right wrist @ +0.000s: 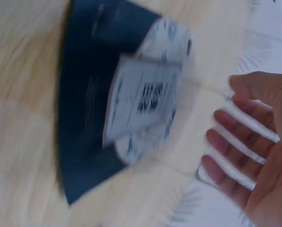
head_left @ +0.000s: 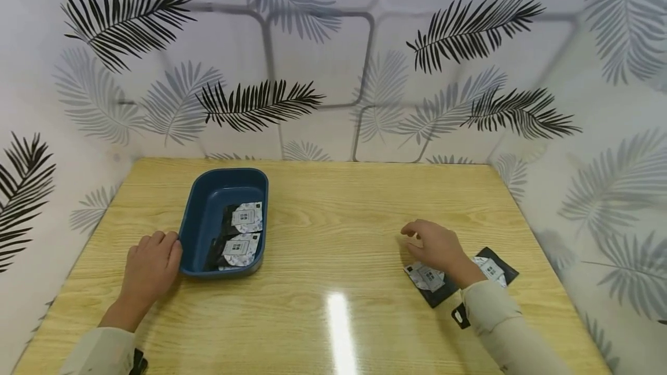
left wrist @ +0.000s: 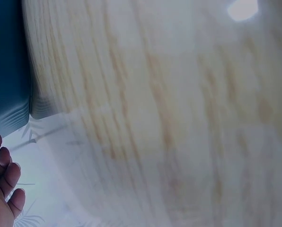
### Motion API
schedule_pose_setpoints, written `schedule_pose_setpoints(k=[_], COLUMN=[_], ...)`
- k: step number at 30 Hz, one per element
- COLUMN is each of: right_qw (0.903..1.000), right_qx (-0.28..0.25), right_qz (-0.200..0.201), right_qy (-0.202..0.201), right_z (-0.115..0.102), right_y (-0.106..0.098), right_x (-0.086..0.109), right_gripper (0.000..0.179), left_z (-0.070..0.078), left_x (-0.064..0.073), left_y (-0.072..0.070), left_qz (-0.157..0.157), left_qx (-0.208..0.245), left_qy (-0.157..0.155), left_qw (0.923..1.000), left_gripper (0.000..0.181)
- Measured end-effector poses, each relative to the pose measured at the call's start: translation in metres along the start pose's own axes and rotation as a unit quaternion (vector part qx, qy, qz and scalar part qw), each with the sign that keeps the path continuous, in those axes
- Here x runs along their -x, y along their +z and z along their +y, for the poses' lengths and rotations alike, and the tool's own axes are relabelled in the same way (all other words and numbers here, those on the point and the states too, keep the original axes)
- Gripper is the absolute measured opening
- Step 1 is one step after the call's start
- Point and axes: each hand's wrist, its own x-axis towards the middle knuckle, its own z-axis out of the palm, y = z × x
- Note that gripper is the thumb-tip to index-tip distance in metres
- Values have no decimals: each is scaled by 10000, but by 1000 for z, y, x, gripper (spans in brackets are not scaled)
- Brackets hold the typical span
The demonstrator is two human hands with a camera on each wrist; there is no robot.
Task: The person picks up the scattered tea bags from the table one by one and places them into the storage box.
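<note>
My left hand is at the near left corner of a dark blue bin, its fingers loosely bent right beside the rim. In the left wrist view those fingers hang relaxed near the bin's wall. Two flat black-and-white packets lie inside the bin. On the right, my right hand hovers over the table with nothing in it, fingers apart and slightly bent. Under its wrist lies a black packet with a white label. Another such packet lies just to the right, partly hidden by the forearm.
The light wood table runs back to a wall covered with leaf-patterned sheeting. A bright light reflection shows at the near middle of the tabletop. A dark strap sits at the right wrist.
</note>
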Motion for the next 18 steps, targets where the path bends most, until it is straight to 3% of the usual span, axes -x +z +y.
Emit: schedule_pose_setpoints(k=[7, 14, 18], right_qw=[9927, 9905, 9861], right_qx=[110, 130, 95], right_qz=[-678, -836, -939], right_qy=[992, 1088, 1364], right_z=[15, 25, 26], right_y=[-20, -18, -16], right_x=[19, 32, 40], right_gripper=[46, 48, 52], left_z=[1, 2, 3], left_x=[-1, 0, 0], left_y=[-3, -3, -3], left_qz=[-122, -75, -60], left_qx=[8, 40, 47], left_qy=[-34, 5, 28], left_qw=[9999, 10000, 10000], left_gripper=[24, 24, 24])
